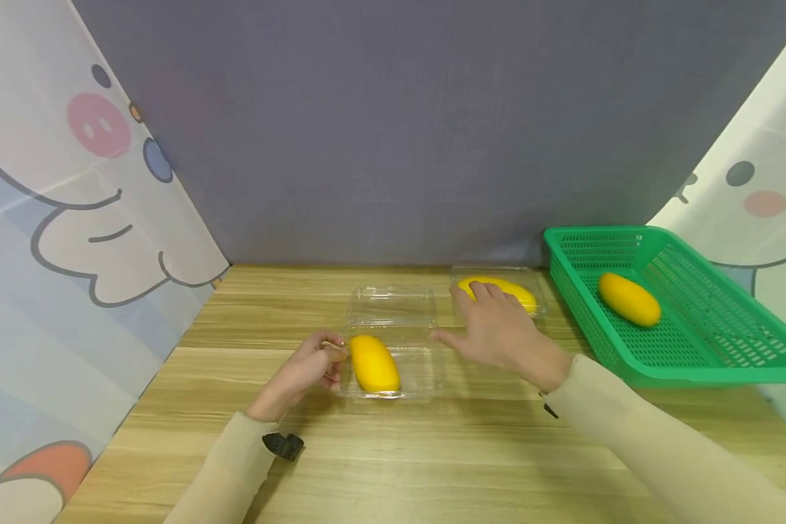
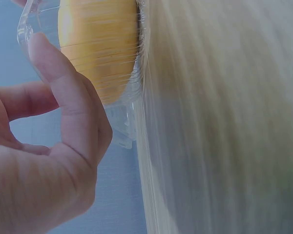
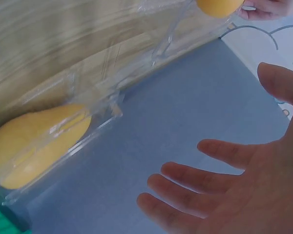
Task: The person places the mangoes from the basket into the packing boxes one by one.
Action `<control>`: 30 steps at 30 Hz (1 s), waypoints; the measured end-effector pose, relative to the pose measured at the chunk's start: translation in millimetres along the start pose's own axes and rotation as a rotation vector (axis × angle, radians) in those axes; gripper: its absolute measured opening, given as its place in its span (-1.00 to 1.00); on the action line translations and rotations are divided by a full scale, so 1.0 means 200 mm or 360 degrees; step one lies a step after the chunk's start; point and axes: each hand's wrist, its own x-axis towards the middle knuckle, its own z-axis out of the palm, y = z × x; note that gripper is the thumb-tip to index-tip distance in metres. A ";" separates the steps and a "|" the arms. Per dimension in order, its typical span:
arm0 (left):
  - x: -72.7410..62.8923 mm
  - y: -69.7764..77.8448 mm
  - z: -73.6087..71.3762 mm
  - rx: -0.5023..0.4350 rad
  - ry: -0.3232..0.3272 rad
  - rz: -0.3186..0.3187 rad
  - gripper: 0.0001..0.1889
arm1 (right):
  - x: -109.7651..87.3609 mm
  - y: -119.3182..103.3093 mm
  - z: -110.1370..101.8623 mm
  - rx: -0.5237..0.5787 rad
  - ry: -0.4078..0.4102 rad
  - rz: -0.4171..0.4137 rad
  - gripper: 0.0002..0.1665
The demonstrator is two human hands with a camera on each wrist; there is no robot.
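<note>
An open clear plastic clamshell box [image 1: 419, 367] lies on the table with its lid [image 1: 393, 306] folded back. One yellow mango [image 1: 375, 364] sits in the left part of its base. My left hand [image 1: 311, 367] pinches the box's left rim with curled fingers; the left wrist view shows a fingertip on the clear edge beside the mango [image 2: 97, 48]. My right hand [image 1: 501, 331] is spread and holds nothing, hovering right of the open box. Behind it, a second clear box [image 1: 538, 280] contains another mango [image 1: 517, 292]; the right wrist view shows this mango [image 3: 34, 146] under clear plastic.
At the right stands a green plastic basket [image 1: 688, 375] with one mango [image 1: 629, 300] inside. A grey panel [image 1: 393, 131] rises behind the wooden table [image 1: 380, 458]. Cartoon-printed cloths [image 1: 39, 218] hang at both sides.
</note>
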 end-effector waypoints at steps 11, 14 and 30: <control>0.00 0.00 0.00 -0.0001 -0.0009 0.0014 -0.65 | 0.01 0.09 -0.05 0.0004 -0.0029 0.0067 0.01; 0.00 0.00 0.00 0.0005 -0.0017 0.0014 -0.65 | 0.01 0.12 -0.08 0.0016 -0.0025 0.0071 0.02; 0.01 -0.01 0.00 -0.0006 0.0002 0.0009 -0.66 | 0.00 0.28 -0.15 -0.0051 0.0012 0.0093 -0.02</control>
